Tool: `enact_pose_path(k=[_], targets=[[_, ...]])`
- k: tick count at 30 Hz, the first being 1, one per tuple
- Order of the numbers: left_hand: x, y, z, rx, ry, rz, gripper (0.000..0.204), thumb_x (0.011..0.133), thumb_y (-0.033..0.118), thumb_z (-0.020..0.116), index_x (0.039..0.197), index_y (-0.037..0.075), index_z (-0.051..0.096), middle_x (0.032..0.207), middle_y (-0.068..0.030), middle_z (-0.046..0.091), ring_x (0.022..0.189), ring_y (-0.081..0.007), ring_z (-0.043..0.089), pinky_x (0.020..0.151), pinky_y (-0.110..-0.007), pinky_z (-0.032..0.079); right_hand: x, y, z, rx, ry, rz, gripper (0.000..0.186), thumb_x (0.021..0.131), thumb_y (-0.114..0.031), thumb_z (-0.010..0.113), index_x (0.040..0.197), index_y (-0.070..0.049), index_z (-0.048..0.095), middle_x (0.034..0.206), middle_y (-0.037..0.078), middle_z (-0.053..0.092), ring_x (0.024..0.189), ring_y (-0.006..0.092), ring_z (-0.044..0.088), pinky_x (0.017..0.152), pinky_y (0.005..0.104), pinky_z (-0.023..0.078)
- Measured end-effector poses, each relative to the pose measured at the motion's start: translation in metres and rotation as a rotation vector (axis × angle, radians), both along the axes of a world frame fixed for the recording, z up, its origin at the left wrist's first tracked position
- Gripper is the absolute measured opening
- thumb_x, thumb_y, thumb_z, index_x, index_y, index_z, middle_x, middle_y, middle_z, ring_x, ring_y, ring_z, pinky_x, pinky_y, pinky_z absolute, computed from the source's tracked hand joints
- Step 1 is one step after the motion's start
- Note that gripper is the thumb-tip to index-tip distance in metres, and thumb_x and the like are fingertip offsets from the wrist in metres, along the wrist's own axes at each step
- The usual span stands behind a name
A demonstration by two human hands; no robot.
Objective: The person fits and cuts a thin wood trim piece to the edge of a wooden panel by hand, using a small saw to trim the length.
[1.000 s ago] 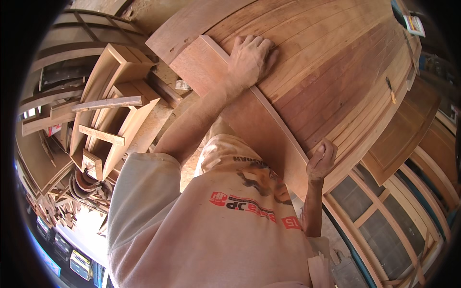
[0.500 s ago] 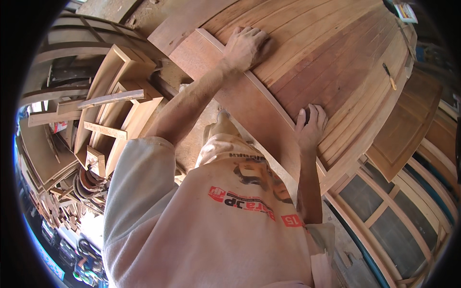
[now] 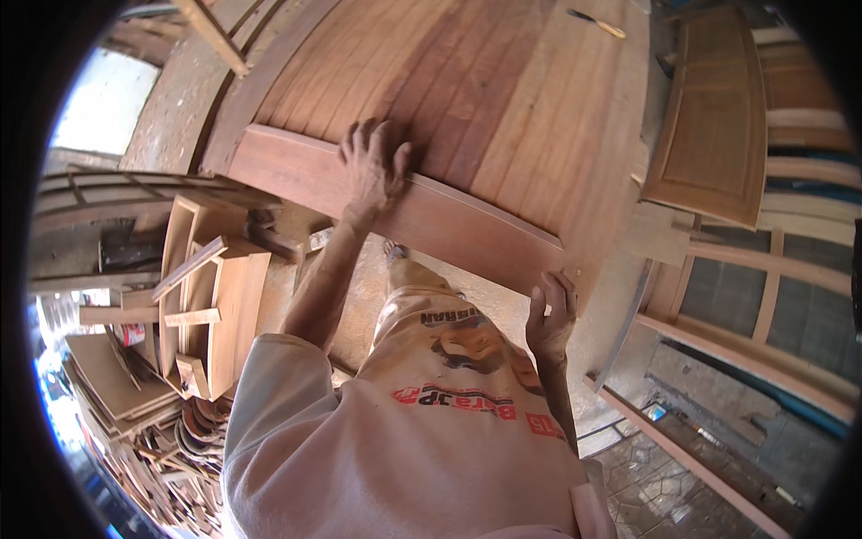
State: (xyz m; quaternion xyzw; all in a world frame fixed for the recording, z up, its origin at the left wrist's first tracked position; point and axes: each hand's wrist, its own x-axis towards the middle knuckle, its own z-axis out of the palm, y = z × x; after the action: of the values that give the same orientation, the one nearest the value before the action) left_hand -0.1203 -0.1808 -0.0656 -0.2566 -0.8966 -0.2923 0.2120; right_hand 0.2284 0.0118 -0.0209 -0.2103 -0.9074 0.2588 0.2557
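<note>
A large wooden door panel point(image 3: 449, 108) of light and dark reddish boards lies in front of me, with a wide plain rail point(image 3: 431, 220) along its near edge. My left hand point(image 3: 373, 171) rests over the rail's raised inner edge. Its fingers are spread and their tips lie on the boards. At the near right corner of the panel is my right hand point(image 3: 551, 314), its thumb apart from its bent fingers, the fingertips at the rail's end. I see nothing held in either hand. A slim tool with a yellowish handle point(image 3: 611, 30) lies on the far right boards.
On the left stand wooden frames and drawer-like boxes point(image 3: 238, 296), above a heap of offcuts point(image 3: 180, 467). An arched panel point(image 3: 714, 117) and a barred wooden frame point(image 3: 745, 332) are at the right. A wooden post point(image 3: 214, 36) rises at the far left.
My view has turned, so the panel lies more squarely ahead. My right hand has moved from the boards to the near corner. My left hand's curled fingers have spread.
</note>
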Motion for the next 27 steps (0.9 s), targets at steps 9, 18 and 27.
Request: enact_pose_path(k=[9,18,27], targets=[[-0.013,0.006,-0.013,-0.145,0.093,0.054,0.058,0.107,0.055,0.051,0.144,0.011,0.058,0.148,-0.0141,0.055,0.145,-0.0372,0.042,0.119,-0.061,0.026,0.153,0.047,-0.012,-0.364,-0.091,-0.402,0.017,0.103,-0.009,0.066,0.115,0.002,0.07,0.1,0.018,0.073,0.084,0.0266,0.072,0.075,0.0388,0.058],[-0.011,0.001,-0.011,-0.264,0.094,0.139,0.055,0.11,0.054,0.045,0.143,0.012,0.06,0.148,-0.0123,0.056,0.143,-0.0354,0.044,0.117,-0.061,0.027,0.116,0.108,-0.014,-0.57,-0.267,-0.14,0.026,0.1,-0.018,0.073,0.118,0.001,0.07,0.107,0.024,0.074,0.087,0.0373,0.075,0.075,0.045,0.06],[0.001,0.015,0.002,-0.256,0.125,0.259,0.058,0.111,0.053,0.04,0.146,0.011,0.058,0.147,-0.0151,0.056,0.143,-0.0363,0.044,0.118,-0.057,0.028,0.147,0.227,-0.075,-0.504,-0.802,0.057,0.046,0.101,-0.038,0.069,0.125,0.002,0.07,0.108,0.025,0.076,0.101,0.0395,0.075,0.089,0.0464,0.058]])
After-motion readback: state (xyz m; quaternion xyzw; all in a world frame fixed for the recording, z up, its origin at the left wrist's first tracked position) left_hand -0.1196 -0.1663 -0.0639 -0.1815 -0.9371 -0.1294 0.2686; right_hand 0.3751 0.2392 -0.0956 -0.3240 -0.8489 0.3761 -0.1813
